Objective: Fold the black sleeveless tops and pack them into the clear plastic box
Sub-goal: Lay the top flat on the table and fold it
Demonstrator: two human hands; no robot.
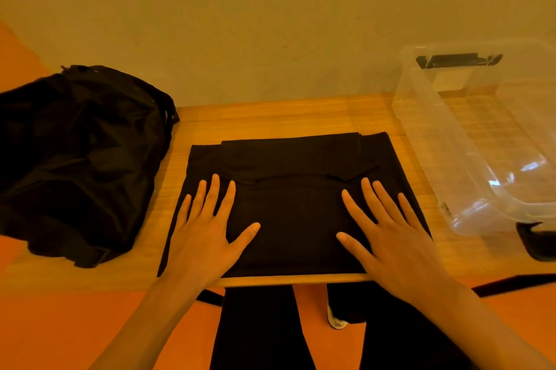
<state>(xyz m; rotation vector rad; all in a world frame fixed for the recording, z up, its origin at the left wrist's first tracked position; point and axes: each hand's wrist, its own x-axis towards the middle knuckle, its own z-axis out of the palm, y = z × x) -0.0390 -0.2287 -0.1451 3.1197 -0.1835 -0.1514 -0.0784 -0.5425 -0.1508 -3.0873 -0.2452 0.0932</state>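
both hands, left hand [202, 237] and right hand [388, 234], press flat with fingers spread, gripping nothing, on a folded black sleeveless top [288, 177] at the table [301, 117] near edge; likely next, lift it into the clear plastic box [469, 159] at the right end.

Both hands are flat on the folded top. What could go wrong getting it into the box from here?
1. The folded black top lies at the near edge of the table, its left corner seemingly past it; a pull toward you could drag it off.
2. The left hand and right hand only press flat; lifted without a grip underneath, the layers may fall open before reaching the clear plastic box.
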